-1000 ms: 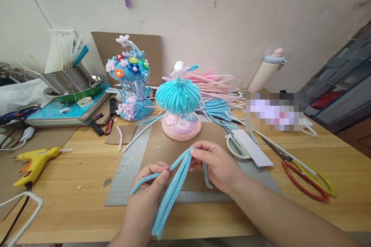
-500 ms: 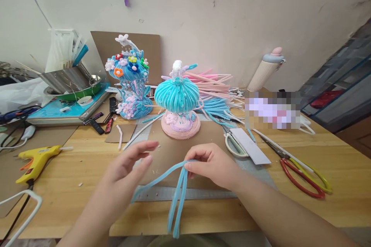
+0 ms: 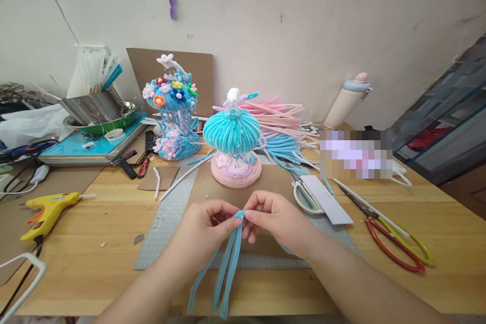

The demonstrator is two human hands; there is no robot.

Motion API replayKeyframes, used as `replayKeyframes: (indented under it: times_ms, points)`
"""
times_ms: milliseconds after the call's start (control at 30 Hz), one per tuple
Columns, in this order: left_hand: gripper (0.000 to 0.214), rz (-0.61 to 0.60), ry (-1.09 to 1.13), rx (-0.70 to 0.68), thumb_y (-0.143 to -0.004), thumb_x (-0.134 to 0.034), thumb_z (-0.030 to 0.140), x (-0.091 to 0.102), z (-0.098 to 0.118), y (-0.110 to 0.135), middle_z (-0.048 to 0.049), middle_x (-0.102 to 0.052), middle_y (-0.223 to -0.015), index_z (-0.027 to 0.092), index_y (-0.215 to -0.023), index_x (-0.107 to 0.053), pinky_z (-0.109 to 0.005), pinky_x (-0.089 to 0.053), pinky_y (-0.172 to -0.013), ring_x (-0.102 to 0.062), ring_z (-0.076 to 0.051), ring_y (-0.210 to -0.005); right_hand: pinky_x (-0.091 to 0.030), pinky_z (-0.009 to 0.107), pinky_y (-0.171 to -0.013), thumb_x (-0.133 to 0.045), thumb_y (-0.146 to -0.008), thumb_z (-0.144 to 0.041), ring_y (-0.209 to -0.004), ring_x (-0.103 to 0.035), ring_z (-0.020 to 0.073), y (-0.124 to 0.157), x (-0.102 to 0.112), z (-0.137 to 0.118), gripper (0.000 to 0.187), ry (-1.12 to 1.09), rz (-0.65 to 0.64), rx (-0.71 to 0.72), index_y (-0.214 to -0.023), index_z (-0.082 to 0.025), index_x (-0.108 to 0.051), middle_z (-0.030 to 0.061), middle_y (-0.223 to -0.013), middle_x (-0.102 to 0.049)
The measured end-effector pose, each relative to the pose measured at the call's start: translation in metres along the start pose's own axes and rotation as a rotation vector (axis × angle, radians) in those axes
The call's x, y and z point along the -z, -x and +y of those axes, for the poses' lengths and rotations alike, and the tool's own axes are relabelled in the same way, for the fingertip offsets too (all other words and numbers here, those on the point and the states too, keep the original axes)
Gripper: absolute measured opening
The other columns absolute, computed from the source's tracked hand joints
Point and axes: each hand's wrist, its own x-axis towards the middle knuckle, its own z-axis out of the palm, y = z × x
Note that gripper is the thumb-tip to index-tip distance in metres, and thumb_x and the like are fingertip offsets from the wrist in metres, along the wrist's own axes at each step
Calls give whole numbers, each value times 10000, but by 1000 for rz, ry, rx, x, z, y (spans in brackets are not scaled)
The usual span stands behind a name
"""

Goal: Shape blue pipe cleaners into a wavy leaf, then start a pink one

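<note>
Both hands meet over the front of the table, pinching the upper end of a bunch of light blue pipe cleaners (image 3: 229, 268). My left hand (image 3: 208, 223) grips it from the left with thumb and forefinger. From the right, my right hand (image 3: 271, 217) pinches the same spot, its other fingers curled. Several blue strands hang down toward the table edge, and one passes behind my right wrist. Just beyond the hands stands a turquoise pipe-cleaner dome (image 3: 232, 131) on a round pink base (image 3: 236, 177), touched by neither hand.
A flower-covered blue pipe-cleaner piece (image 3: 170, 96) stands at back left. Loose pink and blue pipe cleaners (image 3: 281, 111) lie behind the dome. At left rests a yellow glue gun (image 3: 51, 212); at right, red-and-yellow-handled scissors (image 3: 395, 243). Cardboard (image 3: 205, 182) covers a grey cutting mat (image 3: 163, 233).
My left hand has moved right and closed on the pipe cleaners beside my right hand. The strand that stretched leftward now hangs down. The view has shifted slightly.
</note>
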Motion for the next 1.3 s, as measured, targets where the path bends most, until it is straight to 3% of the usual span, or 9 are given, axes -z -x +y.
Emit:
replayKeyframes:
  times_ms: [267, 500, 633, 900, 1000, 1067, 1100, 1200, 1300]
  points:
    - [155, -22, -24, 25, -706, -622, 315, 1, -2, -5, -31, -659, -635, 162, -684, -624, -234, -377, -520, -568, -152, -589, -461, 260, -517, -634, -710, -355, -539, -569, 119, 2, 0, -3, 239, 145, 37, -2, -714, -139, -533, 6, -575, -602]
    - [174, -45, 425, 144, -692, -665, 291, -1, -4, -7, 3, -605, -584, 142, -694, -574, -173, -325, -457, -516, -81, -525, -452, 254, -496, -626, -722, -352, -559, -580, 128, 0, -2, 3, 243, 9, -9, 11, -736, -156, -484, 6, -627, -610]
    - [161, -16, 595, 207, -710, -655, 265, -9, -5, -8, 15, -577, -525, 135, -704, -559, -164, -394, -467, -521, -70, -491, -441, 245, -529, -608, -748, -307, -543, -555, 101, -1, -6, 8, 205, -28, 32, 65, -709, -157, -474, -4, -625, -612]
    - [170, 38, 568, 192, -698, -667, 237, -12, -9, -12, -6, -607, -549, 107, -784, -602, -185, -471, -495, -552, -79, -495, -430, 253, -586, -592, -751, -308, -600, -553, 112, -5, -8, 12, 178, 56, 105, 90, -732, -170, -481, -17, -657, -583]
    - [163, 58, 543, 170, -686, -674, 244, -8, -9, -11, 1, -599, -522, 114, -744, -595, -200, -468, -481, -541, -86, -479, -422, 288, -696, -565, -765, -286, -768, -550, 146, 1, -7, 9, 143, 317, 297, 282, -839, -180, -505, 23, -823, -582]
    - [167, 96, 521, 153, -683, -676, 257, -4, -8, -11, 7, -593, -524, 123, -740, -594, -205, -459, -469, -536, -92, -483, -392, 292, -719, -529, -787, -269, -782, -519, 151, 7, -6, 6, 92, 563, 430, 482, -769, -179, -519, 25, -799, -554]
    - [170, 120, 505, 142, -683, -675, 266, -2, -8, -10, 8, -589, -526, 126, -740, -596, -203, -450, -458, -531, -93, -486, -381, 289, -695, -498, -806, -269, -726, -504, 145, 10, -6, 4, 148, 665, 436, 534, -692, -176, -514, 17, -724, -532]
    - [177, 179, 456, 98, -684, -671, 287, 2, -7, -9, 16, -562, -513, 130, -737, -610, -185, -404, -420, -496, -88, -484, -372, 281, -639, -437, -845, -292, -626, -484, 133, 13, -9, 2, 260, 727, 275, 436, -636, -172, -533, 5, -613, -508]
    - [180, 189, 436, 76, -687, -664, 299, 2, -7, -9, 26, -530, -504, 131, -730, -616, -181, -376, -414, -465, -83, -482, -402, 298, -725, -424, -858, -341, -756, -537, 153, 9, -16, 6, 229, 428, 84, 250, -863, -179, -584, 30, -772, -580]
